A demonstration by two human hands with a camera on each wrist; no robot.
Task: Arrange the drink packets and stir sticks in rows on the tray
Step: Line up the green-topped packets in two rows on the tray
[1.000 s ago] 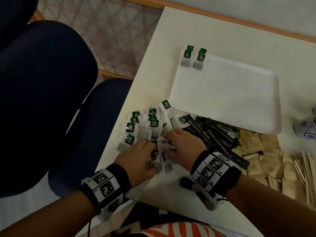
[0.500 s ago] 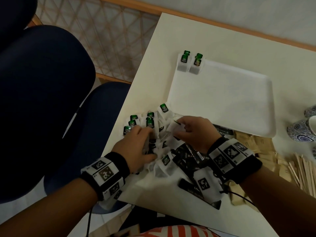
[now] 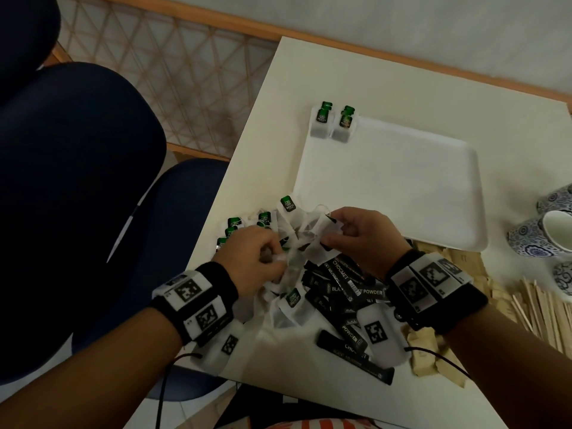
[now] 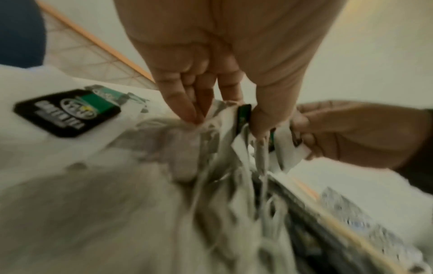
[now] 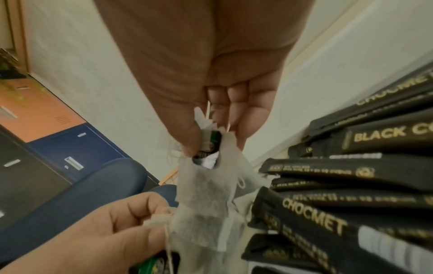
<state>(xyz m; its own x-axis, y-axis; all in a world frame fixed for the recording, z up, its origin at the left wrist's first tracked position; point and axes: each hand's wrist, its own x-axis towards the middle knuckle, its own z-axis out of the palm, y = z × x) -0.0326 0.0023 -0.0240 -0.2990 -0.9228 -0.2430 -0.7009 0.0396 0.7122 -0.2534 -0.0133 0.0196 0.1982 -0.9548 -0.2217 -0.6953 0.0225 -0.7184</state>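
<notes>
Both hands pinching tangled tea bags over the pile, front-left of tray.

Tea bag cluster (image 3: 297,239) lifted btwn hands, strings knotted; right hand (image 3: 362,239) pinches one bag's green tag w/ thumb + fingers, left hand (image 3: 250,258) curled round bags/strings. More tea bags (image 3: 235,224) loose on table (image 3: 309,72) under and beside hands. Two tea bags (image 3: 332,123) sit side by side at tray's (image 3: 402,187) far-left corner. Black coffee sticks (image 3: 343,292) heaped under right wrist; brown packets (image 3: 424,360) and stir sticks (image 3: 544,311) to the right, cups (image 3: 538,236) beyond.
</notes>
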